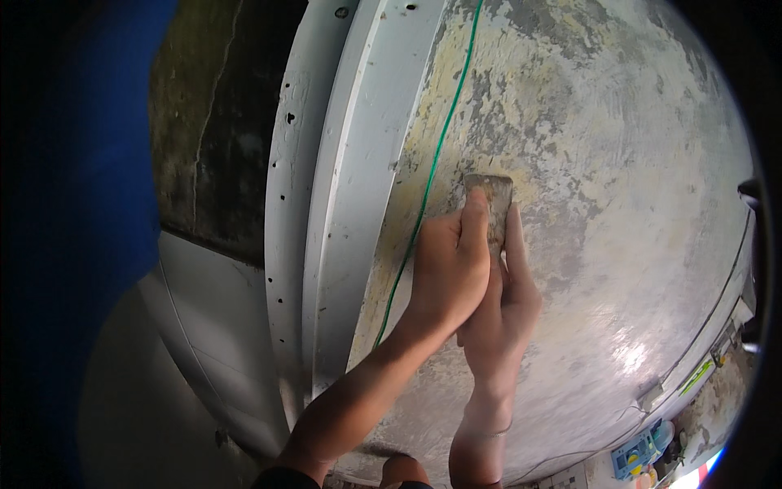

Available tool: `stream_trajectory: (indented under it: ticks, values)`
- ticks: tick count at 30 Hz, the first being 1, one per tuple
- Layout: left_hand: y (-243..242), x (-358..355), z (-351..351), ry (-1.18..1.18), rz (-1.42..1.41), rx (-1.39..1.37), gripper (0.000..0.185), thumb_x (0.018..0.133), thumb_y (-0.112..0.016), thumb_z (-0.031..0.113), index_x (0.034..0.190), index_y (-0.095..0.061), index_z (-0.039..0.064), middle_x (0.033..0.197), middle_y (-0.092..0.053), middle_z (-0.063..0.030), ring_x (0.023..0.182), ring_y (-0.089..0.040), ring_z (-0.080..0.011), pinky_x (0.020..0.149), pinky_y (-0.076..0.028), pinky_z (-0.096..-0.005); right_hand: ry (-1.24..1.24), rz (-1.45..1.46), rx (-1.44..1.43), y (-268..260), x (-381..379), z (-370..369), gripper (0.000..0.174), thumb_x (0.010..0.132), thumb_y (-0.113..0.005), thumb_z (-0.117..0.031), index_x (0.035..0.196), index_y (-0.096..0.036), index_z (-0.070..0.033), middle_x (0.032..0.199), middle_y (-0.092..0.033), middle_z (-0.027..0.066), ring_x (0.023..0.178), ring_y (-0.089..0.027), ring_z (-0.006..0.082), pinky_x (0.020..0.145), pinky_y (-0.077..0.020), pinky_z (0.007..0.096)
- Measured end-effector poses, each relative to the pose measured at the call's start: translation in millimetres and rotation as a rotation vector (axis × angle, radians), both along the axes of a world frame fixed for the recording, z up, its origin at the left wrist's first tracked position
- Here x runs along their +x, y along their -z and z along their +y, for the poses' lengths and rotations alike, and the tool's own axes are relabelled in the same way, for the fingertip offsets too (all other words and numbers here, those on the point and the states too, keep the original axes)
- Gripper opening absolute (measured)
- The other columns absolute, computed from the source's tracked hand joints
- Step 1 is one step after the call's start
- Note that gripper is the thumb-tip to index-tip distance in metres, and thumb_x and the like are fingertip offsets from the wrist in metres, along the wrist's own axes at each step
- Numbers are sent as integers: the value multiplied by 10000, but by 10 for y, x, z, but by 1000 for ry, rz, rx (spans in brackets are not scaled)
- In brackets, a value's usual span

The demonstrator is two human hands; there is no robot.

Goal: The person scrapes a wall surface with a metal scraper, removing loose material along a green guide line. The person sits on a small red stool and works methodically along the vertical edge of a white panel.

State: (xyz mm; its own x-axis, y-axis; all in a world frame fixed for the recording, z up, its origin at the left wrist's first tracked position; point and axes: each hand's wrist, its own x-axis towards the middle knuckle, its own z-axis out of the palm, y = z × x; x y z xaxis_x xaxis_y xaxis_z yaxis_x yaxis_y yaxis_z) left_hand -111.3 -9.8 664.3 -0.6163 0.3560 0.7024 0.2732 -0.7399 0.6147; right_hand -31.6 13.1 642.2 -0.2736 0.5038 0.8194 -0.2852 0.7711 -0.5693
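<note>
A flat metal scraper (500, 211), its blade stained and pointing up, lies against a wall (586, 257) of patchy, flaking paint and bare plaster. My left hand (455, 263) is on the scraper, with the thumb pressed flat along the blade. Just right of it and lower, my right hand (504, 318) grips the scraper from below, one finger stretched along the blade's right edge. The handle is mostly hidden by the hands. A thin green cord (435, 162) runs down the wall left of the blade and passes behind my left forearm.
A white-painted frame (357, 202) with several small dark holes borders the wall on the left. Beyond it are a dark cracked surface (208, 128) and blue fabric (116, 153). At lower right sits a blue plastic container (635, 455) near a cable along the wall.
</note>
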Motion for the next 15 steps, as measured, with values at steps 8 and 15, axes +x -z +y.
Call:
stream_trajectory:
  ticks: [8, 15]
  values:
    - [-280, -52, -4, 77, -1, -40, 583, 1120, -438, 323, 693, -561, -55, 572, -526, -83, 571, -489, -130, 549, -412, -397, 22, -29, 23, -272, 13, 10, 519, 1044, -506, -30, 1553, -431, 44, 686, -458, -57, 635, -389, 29, 545, -326, 214]
    - [-306, 17, -33, 125, -52, -94, 572, 1120, -446, 318, 708, -580, -56, 593, -543, -65, 584, -498, -112, 548, -419, -387, -5, 17, 10, -250, 36, 14, 516, 1041, -517, -39, 1545, -445, 42, 683, -457, -61, 642, -387, 28, 556, -327, 218]
